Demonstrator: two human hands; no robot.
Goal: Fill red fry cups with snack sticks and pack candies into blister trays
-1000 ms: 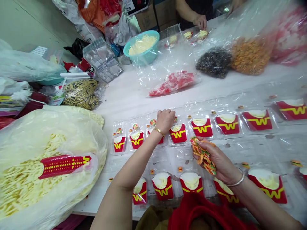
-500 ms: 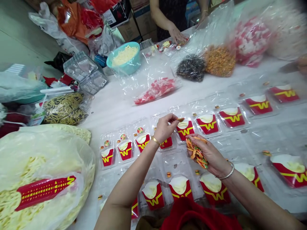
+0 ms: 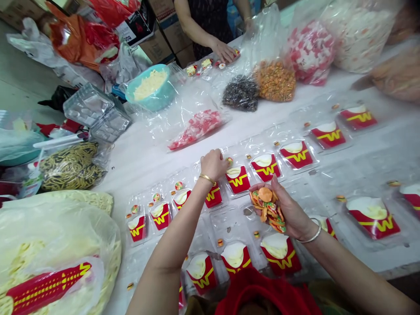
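My left hand (image 3: 215, 165), a gold bangle at its wrist, reaches over the far row of clear plastic trays. Its fingertips pinch a small round toy pizza (image 3: 229, 162) just above a red fries box with a yellow W (image 3: 237, 180). Cupped in my right hand (image 3: 288, 208) is a pile of toy pizzas (image 3: 267, 209), some orange side up, others showing red and green tops. Beside many of the fries boxes lies a tiny toy burger (image 3: 256, 234). Toy pizzas (image 3: 156, 197) also lie in the trays at the left end of the row.
Bags of pink-and-white pieces (image 3: 197, 127), dark pieces (image 3: 241, 92) and orange pieces (image 3: 274, 81) stand across the table. A turquoise bowl (image 3: 160, 98) sits at the back. A large bag of pale pieces (image 3: 65, 223) fills the left. Another person's hand (image 3: 224, 51) works at the far edge.
My left hand has brought a toy pizza down to the tray beside the fries box. My right hand has turned palm up, showing more of its pile. The view has shifted slightly.
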